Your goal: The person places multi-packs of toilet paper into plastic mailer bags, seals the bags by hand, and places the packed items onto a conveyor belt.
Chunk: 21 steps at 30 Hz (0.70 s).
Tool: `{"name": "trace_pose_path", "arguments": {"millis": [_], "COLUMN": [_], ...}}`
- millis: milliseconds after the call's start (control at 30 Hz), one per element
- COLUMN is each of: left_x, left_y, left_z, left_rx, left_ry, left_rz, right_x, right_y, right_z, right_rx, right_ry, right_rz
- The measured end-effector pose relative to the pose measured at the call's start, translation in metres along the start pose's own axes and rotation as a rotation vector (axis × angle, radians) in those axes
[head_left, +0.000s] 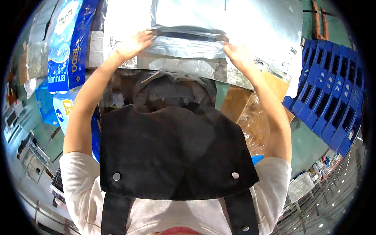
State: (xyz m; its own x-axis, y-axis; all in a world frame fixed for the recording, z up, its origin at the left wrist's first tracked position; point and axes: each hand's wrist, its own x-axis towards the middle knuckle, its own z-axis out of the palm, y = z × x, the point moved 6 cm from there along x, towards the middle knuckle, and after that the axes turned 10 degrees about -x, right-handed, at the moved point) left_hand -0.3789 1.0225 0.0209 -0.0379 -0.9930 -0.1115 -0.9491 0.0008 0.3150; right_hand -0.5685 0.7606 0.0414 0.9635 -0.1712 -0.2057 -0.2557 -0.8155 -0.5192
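Note:
A silvery plastic bag (pixel 188 47) lies on the worktable in front of me, its near side creased. A dark slit, which looks like its mouth, runs across between my hands. At the left end of the slit, my left hand (pixel 135 44) is closed with its fingertips on the bag's edge. My right hand (pixel 239 56) grips the opposite end the same way, fingers pinched on the plastic. Both arms reach forward, roughly level with each other. Whether anything is inside the bag cannot be seen.
The worktable (pixel 270 27) has a pale, scuffed top. Blue-and-white printed packs (pixel 58 64) stand to the left, with a blue crate (pixel 47 103) beyond. Below the table's right side sits an open cardboard box (pixel 254 129) with clear film. Blue slatted plastic pallets (pixel 329 90) are at the right.

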Motion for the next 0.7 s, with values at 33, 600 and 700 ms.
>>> {"name": "trace_pose_path", "arguments": {"millis": [33,600,700], "left_x": [-0.005,0.131,0.125], "left_y": [-0.009,-0.155,-0.130], "left_z": [-0.004,-0.025,-0.030], "left_rx": [-0.051,-1.238,-2.136], "left_ry": [0.100,0.984,0.935], "left_rz": [-0.016,-0.823,-0.962], "right_x": [0.000,0.162,0.172], "right_y": [0.005,0.079,0.052], "right_z": [-0.008,-0.001,0.019], "right_rx": [-0.250,0.784,1.381], "right_ry": [0.034,0.420,0.377], "right_rz": [-0.053,0.612,0.747]}}
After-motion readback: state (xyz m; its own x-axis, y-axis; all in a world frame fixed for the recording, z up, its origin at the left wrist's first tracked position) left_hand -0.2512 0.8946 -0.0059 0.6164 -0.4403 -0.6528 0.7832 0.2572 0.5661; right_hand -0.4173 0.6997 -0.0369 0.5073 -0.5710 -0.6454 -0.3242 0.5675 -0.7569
